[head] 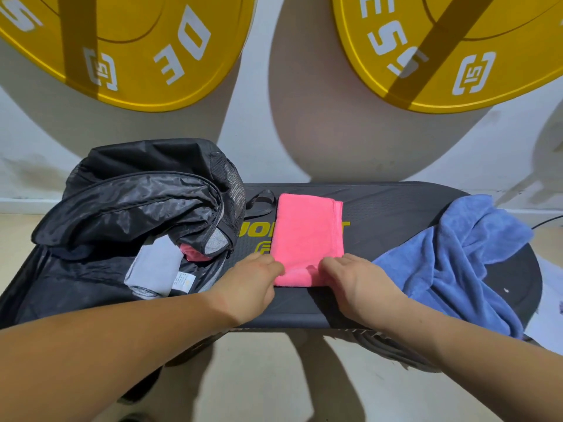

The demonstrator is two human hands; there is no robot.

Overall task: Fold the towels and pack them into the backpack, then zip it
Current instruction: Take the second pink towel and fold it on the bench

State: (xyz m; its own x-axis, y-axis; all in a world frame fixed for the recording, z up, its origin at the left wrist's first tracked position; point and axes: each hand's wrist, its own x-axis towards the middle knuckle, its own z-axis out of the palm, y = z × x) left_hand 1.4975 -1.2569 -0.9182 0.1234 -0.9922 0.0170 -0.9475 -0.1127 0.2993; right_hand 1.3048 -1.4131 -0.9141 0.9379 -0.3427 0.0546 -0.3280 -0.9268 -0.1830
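Observation:
A pink towel (307, 236) lies folded into a narrow rectangle in the middle of the black bench (396, 214). My left hand (253, 278) and my right hand (356, 278) both pinch its near edge, one at each corner. On the left the black backpack (137, 202) lies open, its flap thrown back; inside it I see a folded grey towel (155, 269) and a bit of another pink towel (192, 252). A blue towel (457, 257) lies crumpled on the right end of the bench.
Two large yellow weight plates (137, 56) (457, 50) hang on the white wall behind the bench. A black strap loop (259, 199) from the backpack lies beside the pink towel. The pale floor (259, 376) shows below the bench's near edge.

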